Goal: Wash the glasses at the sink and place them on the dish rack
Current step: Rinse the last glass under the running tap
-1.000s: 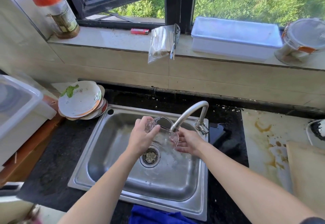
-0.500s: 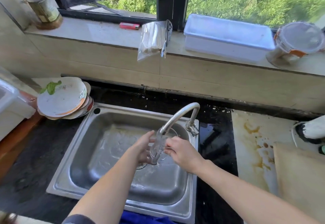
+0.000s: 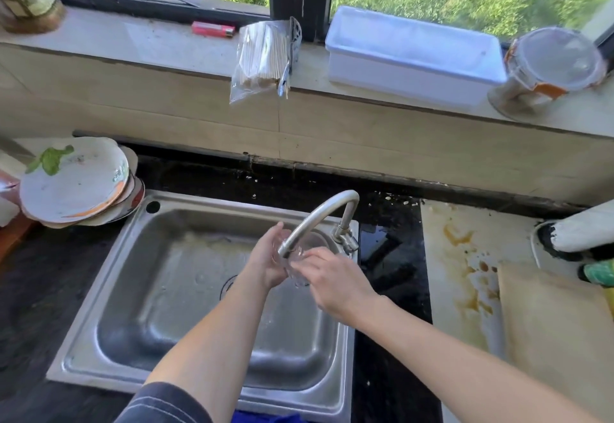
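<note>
- Closing in since a second ago, the right hand (image 3: 332,286) now curls over the drinking glass (image 3: 300,261) rather than beneath it. The left hand (image 3: 265,264) grips it from the opposite side.
- Glass sits just under the faucet spout (image 3: 315,218), above the right half of the sink (image 3: 99,316); bare steel shows across the left half.
- Stacked plates (image 3: 76,186) overlap the sink's far-left corner.
- Black countertop (image 3: 392,289) runs right to a stained cutting board (image 3: 551,339); a white box (image 3: 408,57) stands on the window ledge (image 3: 133,40).
</note>
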A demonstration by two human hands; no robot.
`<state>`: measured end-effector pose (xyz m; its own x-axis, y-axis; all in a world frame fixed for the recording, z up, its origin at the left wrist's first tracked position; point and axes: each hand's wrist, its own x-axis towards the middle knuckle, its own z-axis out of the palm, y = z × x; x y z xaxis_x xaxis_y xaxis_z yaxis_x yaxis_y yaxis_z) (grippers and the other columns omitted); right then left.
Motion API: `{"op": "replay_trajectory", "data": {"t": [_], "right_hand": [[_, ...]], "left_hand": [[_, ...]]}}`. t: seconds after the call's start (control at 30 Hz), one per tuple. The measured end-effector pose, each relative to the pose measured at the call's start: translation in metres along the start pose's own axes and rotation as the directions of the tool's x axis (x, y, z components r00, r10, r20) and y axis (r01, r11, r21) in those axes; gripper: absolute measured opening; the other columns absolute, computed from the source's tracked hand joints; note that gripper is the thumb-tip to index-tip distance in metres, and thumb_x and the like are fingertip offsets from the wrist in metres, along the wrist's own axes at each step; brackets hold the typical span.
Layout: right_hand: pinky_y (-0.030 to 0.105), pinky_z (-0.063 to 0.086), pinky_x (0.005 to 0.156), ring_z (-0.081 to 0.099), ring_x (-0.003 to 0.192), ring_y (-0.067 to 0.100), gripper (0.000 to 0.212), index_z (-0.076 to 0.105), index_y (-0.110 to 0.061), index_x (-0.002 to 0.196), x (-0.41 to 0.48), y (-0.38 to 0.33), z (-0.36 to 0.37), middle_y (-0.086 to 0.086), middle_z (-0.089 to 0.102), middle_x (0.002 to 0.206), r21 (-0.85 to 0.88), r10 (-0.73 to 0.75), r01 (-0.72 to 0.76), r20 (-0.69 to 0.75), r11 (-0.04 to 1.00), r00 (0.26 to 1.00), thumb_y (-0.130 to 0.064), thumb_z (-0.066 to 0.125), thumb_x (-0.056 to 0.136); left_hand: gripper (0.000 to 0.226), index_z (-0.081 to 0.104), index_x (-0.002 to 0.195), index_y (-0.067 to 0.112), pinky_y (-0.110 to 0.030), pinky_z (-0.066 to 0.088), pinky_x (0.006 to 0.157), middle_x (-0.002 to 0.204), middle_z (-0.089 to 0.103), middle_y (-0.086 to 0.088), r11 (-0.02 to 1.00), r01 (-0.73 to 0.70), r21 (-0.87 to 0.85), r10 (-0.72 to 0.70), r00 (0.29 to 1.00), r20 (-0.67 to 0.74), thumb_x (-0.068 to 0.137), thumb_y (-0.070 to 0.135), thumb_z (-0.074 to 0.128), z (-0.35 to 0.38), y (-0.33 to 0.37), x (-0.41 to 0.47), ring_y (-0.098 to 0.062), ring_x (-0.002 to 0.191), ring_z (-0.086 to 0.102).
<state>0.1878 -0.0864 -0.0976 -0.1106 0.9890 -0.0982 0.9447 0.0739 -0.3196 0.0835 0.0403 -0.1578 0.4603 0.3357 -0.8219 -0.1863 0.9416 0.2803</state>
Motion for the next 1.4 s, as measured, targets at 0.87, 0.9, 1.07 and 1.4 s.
{"op": "replay_trajectory", "data": {"t": [0.87, 0.9, 1.07, 1.4], "right_hand": [[0.039, 0.051, 0.081, 0.058, 0.109, 0.022, 0.036, 0.059, -0.017, 0.123, 0.028, -0.035, -0.012, 0.003, 0.063, 0.116, 0.067, 0.093, -0.096, 0.057, 0.993, 0.994, -0.036, 0.044, 0.097], [0.040, 0.051, 0.084, 0.058, 0.110, 0.022, 0.033, 0.060, -0.016, 0.120, 0.025, -0.034, -0.016, 0.003, 0.064, 0.117, 0.123, 0.068, -0.081, 0.108, 0.989, 0.992, -0.034, 0.044, 0.097], [0.038, 0.041, 0.105, 0.042, 0.133, 0.016, 0.044, 0.051, -0.017, 0.137, 0.015, -0.026, -0.023, -0.001, 0.051, 0.142, 0.156, -0.020, -0.019, 0.243, 0.988, 0.970, -0.016, 0.046, 0.093], [0.037, 0.049, 0.091, 0.061, 0.101, 0.020, 0.028, 0.066, -0.027, 0.119, 0.026, -0.031, -0.009, -0.004, 0.067, 0.109, 0.227, 0.155, -0.188, 0.152, 0.956, 0.976, -0.023, 0.050, 0.097]], "left_hand": [[0.037, 0.069, 0.100, 0.007, -0.040, 0.052, 0.070, 0.098, 0.065, -0.016, 0.935, -0.181, 0.304, 0.235, 0.960, -0.150, 0.075, 0.033, 0.065, -0.032, 0.028, -0.008, -0.031, 0.079, 0.062], [0.038, 0.068, 0.102, 0.005, -0.043, 0.054, 0.072, 0.100, 0.066, -0.017, 0.935, -0.179, 0.305, 0.237, 0.957, -0.165, 0.074, 0.032, 0.065, -0.035, 0.031, -0.009, -0.032, 0.081, 0.063], [0.058, 0.066, 0.111, 0.007, -0.059, 0.052, 0.083, 0.108, 0.070, -0.019, 0.908, -0.089, 0.408, 0.194, 0.955, -0.223, 0.062, 0.038, 0.072, -0.055, 0.039, 0.001, -0.038, 0.092, 0.068], [0.041, 0.059, 0.113, 0.011, -0.029, 0.049, 0.059, 0.089, 0.064, -0.011, 0.901, -0.030, 0.433, -0.017, 0.995, 0.103, 0.091, 0.043, 0.048, -0.047, 0.033, -0.031, -0.023, 0.066, 0.062]]}}
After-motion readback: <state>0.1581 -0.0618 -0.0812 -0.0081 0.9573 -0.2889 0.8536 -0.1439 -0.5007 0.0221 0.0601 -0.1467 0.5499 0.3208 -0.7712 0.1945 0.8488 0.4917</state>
